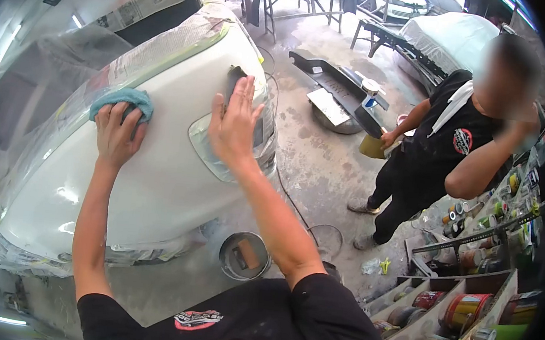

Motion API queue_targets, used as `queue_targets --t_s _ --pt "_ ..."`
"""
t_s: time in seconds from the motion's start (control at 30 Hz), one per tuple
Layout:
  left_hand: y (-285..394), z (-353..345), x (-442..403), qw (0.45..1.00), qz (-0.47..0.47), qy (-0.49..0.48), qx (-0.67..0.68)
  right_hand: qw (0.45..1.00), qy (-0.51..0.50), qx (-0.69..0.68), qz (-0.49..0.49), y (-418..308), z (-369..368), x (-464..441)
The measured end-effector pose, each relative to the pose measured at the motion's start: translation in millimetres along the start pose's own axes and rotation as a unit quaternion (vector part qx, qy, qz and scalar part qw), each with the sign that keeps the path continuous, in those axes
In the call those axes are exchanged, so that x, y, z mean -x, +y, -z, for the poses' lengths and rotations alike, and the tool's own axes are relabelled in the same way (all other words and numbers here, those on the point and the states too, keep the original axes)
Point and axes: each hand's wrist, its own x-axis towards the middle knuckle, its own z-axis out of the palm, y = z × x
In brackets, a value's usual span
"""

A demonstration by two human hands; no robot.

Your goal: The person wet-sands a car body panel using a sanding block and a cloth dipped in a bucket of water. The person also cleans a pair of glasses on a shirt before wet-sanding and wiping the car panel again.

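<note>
A pale car body panel, edged with taped plastic and newspaper, spans the left half of the view. On its upper left part, my left hand is closed on a blue-green cloth pressed against the surface. Farther right, my right hand lies near the panel's right edge, fingers mostly stretched out, over a dark sanding pad. The pad shows beside and above the fingers, its lower part hidden by them. Just below my right hand sits a light covering with a green-taped outline.
A co-worker stands at the right with a container in one hand. A bucket sits on the floor below the panel, near a thin hose. Paint cans fill shelves at lower right. A dark bumper rests beyond.
</note>
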Motion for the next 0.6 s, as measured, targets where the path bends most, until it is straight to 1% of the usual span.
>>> queue_targets --t_s 0.07,0.1,0.13,0.2,0.23,0.33,0.37,0.47,0.5,0.6 --pt "-1 -2 2 1.000 0.003 -0.009 -0.002 1.000 -0.002 0.000 -0.004 9 -1 -21" --pt "0 0 3 1.000 0.007 -0.018 -0.003 0.999 -0.013 -0.022 -0.034 18 1 -47" --pt "1 2 4 1.000 0.012 -0.024 -0.004 0.994 -0.057 -0.066 -0.060 23 9 -45" --pt "1 3 4 1.000 0.010 -0.016 0.000 0.977 -0.130 -0.146 -0.082 31 21 -69" --pt "1 1 1 1.000 0.007 -0.008 0.000 0.994 -0.061 -0.087 0.013 45 10 -52" --pt "6 3 -5 0.999 0.025 -0.026 -0.004 0.992 -0.102 -0.075 0.032 41 30 -49" --pt "9 2 -7 0.999 0.033 -0.028 -0.015 0.990 -0.099 -0.093 0.048 48 20 -65" --pt "23 -2 -17 0.997 0.074 -0.020 -0.032 0.969 -0.135 -0.180 0.102 62 10 -115" --pt "28 -5 -18 0.995 0.090 -0.014 -0.041 0.956 -0.166 -0.214 0.113 68 19 -115" --pt "40 -18 -23 0.989 0.132 0.009 -0.064 0.946 -0.210 -0.194 0.152 102 47 -93"
